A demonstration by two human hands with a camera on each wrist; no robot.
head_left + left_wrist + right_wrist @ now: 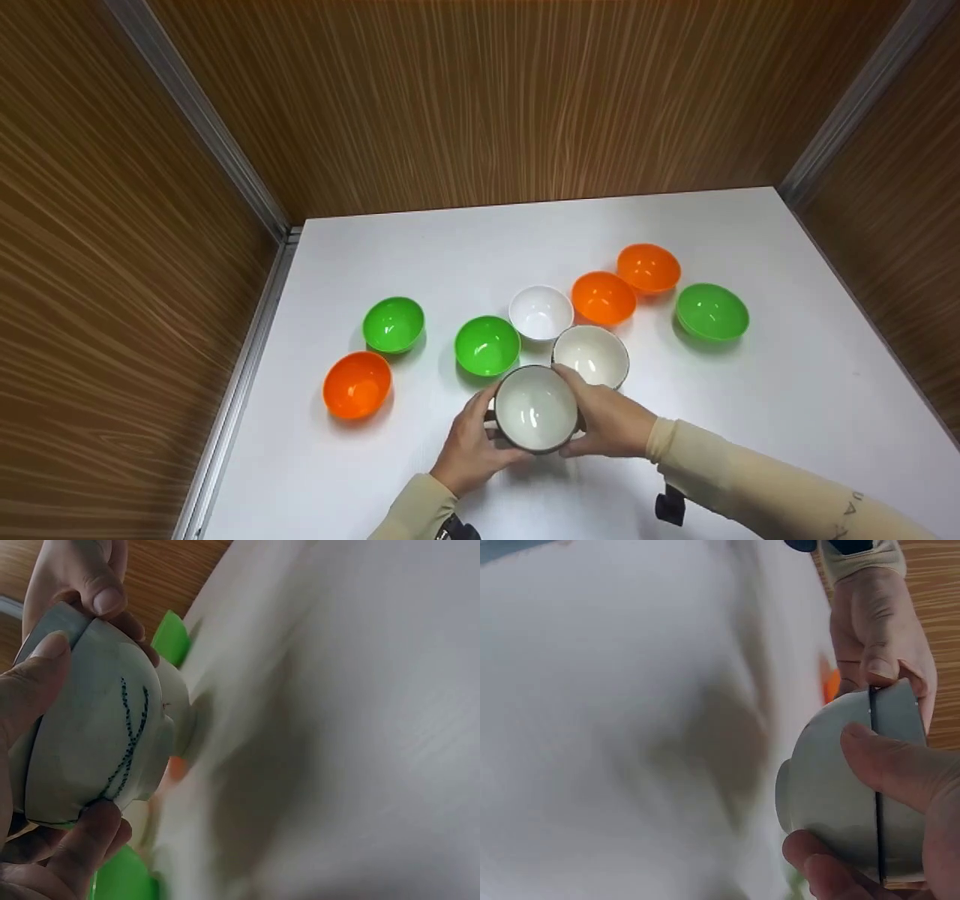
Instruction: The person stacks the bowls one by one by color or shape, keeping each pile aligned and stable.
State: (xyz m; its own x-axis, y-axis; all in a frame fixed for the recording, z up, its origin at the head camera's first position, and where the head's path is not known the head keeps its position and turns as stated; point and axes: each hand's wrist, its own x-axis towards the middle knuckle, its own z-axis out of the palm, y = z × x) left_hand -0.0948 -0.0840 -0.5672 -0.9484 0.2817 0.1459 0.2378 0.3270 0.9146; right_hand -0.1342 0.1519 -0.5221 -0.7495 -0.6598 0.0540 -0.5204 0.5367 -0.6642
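Two nested ceramic bowls (534, 409) with dark rims and a pale grey-white inside are held between both hands, raised over the table with a shadow beneath. My left hand (471, 448) grips their left side, thumb near the front rim. From the other side my right hand (613, 420) holds them, its fingers at the far rim. In the left wrist view the outer bowl (94, 727) shows a dark blue crossed-line pattern and a foot ring. The right wrist view shows the inner bowl (901, 720) standing out past the outer one's rim.
A similar dark-rimmed bowl (589, 355) stands just behind the right hand. Beyond it are a white bowl (540, 313) and two orange bowls (603, 298). Green bowls (487, 346) stand left and right, one beside another orange bowl (357, 385). Wood-grain panels (525, 105) surround the white table (810, 360).
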